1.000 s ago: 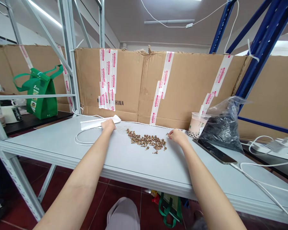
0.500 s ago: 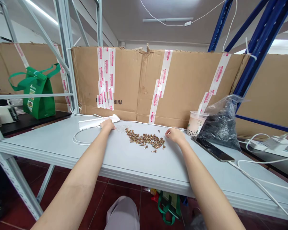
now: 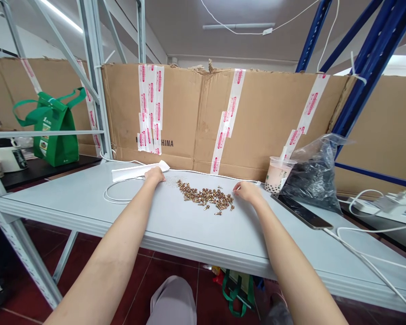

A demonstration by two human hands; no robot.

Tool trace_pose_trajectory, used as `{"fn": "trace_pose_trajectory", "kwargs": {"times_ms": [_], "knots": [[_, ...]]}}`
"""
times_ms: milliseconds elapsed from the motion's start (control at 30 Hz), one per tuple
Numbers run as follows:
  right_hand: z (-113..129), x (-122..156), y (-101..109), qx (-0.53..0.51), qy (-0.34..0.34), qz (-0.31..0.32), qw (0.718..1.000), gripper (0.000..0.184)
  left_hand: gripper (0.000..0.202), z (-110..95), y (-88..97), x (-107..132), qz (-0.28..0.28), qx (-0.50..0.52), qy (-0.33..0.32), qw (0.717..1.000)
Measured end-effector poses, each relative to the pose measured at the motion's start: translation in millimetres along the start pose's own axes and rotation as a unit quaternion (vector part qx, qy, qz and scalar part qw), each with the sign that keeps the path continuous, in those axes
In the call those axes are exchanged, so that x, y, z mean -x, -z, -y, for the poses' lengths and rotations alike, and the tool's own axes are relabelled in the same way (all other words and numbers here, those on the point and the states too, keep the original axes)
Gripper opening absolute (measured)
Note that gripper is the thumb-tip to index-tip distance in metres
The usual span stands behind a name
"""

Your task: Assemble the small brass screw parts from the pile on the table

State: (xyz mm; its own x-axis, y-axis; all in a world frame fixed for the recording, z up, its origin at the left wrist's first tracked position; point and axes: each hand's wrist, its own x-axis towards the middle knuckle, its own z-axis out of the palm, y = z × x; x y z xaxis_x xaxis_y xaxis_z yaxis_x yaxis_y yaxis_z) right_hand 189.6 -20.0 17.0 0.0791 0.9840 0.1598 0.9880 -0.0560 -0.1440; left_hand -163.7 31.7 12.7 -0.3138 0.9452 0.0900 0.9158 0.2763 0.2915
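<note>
A heap of small brass-coloured screws [image 3: 206, 197] lies on the pale grey table [image 3: 176, 225]. My left hand [image 3: 154, 174] rests knuckles-up at the heap's left end, beside a patch of tiny clear bits [image 3: 171, 180] and a white folded strip [image 3: 138, 171]; its fingers are curled under. My right hand [image 3: 246, 190] sits at the heap's right end, its fingers bent and pinched close to the screws. What either hand holds is hidden.
A cardboard wall [image 3: 257, 117] stands behind the table. At the right are a bubble-tea cup [image 3: 279, 175], a dark plastic bag [image 3: 316, 176], a phone [image 3: 302, 211] and white cables [image 3: 368, 262]. A white cable loop [image 3: 117, 195] lies at left. A green bag [image 3: 56, 128] sits on the neighbouring shelf.
A single screw seen apart beyond the heap half a second ago now lies with the heap. My right hand has shifted slightly toward the screws. The left hand stays put.
</note>
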Motion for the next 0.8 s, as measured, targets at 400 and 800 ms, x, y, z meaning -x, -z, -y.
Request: {"fn": "trace_pose_trajectory", "kwargs": {"times_ms": [400, 800], "knots": [[1.2, 1.9, 1.3, 0.005, 0.001, 0.004, 1.000, 0.021, 0.019, 1.4, 5.8, -1.6, -0.002, 0.023, 0.000, 1.000], [1.3, 1.6, 0.3, 0.006, 0.005, 0.003, 1.000, 0.021, 0.012, 0.4, 5.5, 2.5, -0.005, -0.016, -0.021, 1.000]]}}
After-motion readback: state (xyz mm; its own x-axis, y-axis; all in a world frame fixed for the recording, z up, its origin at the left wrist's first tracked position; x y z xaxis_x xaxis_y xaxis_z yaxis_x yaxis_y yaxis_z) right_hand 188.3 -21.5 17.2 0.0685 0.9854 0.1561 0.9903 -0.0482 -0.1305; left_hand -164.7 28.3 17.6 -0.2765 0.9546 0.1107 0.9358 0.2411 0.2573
